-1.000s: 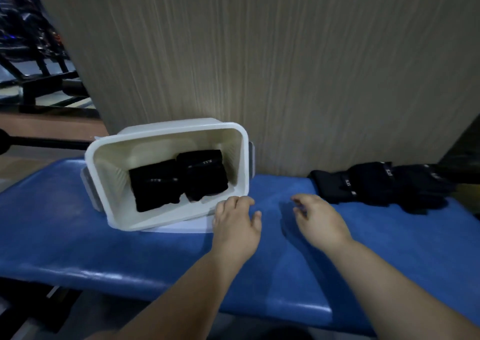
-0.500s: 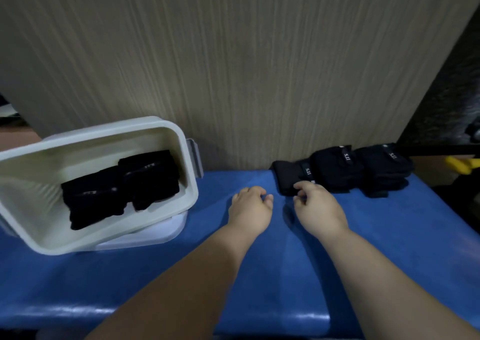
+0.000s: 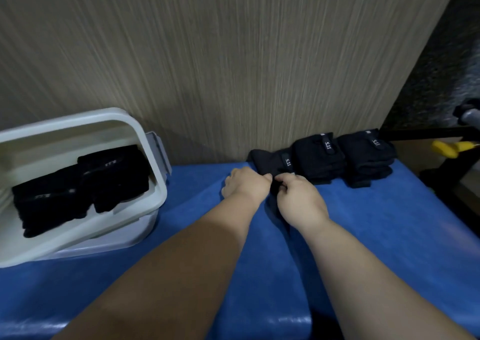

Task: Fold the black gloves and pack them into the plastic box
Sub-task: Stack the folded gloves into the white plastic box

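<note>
A row of black gloves (image 3: 322, 157) lies against the wall on the blue padded bench (image 3: 363, 222). Both hands meet at the near edge of the leftmost black glove (image 3: 267, 163). My right hand (image 3: 298, 199) pinches that glove's edge with curled fingers. My left hand (image 3: 244, 186) has its fingers curled at the same edge and touches the glove. At the left stands the white plastic box (image 3: 153, 173), tilted toward me, with two folded black gloves (image 3: 80, 186) inside.
A wood-grain wall (image 3: 233, 66) rises right behind the bench. The box rests on its lid (image 3: 109, 243). Off the bench's right end are a black metal frame (image 3: 428, 134) and a yellow object (image 3: 452, 147).
Both hands have moved right and forward from near the box to the leftmost glove and closed on its edge. The view has swung right, so the box now sits at the left.
</note>
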A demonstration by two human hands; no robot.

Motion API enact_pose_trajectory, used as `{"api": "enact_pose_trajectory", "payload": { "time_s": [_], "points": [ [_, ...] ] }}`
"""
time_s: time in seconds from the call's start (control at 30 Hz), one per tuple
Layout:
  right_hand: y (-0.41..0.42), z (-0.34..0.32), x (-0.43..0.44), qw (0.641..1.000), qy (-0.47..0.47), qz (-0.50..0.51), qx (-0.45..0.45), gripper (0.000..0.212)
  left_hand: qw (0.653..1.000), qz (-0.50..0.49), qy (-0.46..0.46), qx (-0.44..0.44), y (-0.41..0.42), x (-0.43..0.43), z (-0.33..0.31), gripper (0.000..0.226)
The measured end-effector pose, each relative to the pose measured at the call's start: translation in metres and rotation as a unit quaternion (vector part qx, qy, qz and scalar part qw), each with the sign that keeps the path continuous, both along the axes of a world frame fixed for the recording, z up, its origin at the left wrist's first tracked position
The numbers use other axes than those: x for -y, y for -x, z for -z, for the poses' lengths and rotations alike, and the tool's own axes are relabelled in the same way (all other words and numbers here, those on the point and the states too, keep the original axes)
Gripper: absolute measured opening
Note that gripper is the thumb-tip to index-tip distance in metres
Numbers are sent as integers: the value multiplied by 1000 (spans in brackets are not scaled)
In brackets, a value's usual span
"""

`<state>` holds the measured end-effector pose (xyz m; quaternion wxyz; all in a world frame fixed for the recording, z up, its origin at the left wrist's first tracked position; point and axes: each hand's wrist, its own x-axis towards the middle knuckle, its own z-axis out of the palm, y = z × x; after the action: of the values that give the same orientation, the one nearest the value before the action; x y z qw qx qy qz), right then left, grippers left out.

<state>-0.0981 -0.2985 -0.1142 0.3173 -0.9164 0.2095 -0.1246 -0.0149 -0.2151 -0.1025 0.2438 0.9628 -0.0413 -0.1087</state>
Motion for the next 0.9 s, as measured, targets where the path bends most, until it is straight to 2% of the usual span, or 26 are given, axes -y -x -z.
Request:
{"api": "enact_pose_trajectory", "payload": {
  "time_s": [0.07,0.17,0.3,0.37,0.53,0.63,0.8,0.9],
  "points": [
    [2,-2,-1,1000,-7,15,15,35,998,-6,56,-11,1,-3,-1,46],
    [4,-6,-2,998,-12,38,51,27,980,-12,196,-24,5,-16,-6,20],
    [5,-11,-8,994,-6,52,97,20,931,-51,353,-75,11,-47,-14,13],
    [5,-12,-14,994,-6,44,103,22,906,-66,404,-108,15,-67,-16,12],
    [7,-12,-43,993,-40,-24,111,34,895,-48,423,-137,30,-123,-17,15],
    [7,-14,-66,989,-84,-56,108,37,885,-45,431,-172,36,-159,-18,8],
    [10,-16,-105,961,-251,-100,56,46,856,-27,470,-214,37,-210,-19,20],
    [9,-11,-130,920,-370,-121,46,40,832,-21,504,-229,36,-229,-19,21]
  ]
}}
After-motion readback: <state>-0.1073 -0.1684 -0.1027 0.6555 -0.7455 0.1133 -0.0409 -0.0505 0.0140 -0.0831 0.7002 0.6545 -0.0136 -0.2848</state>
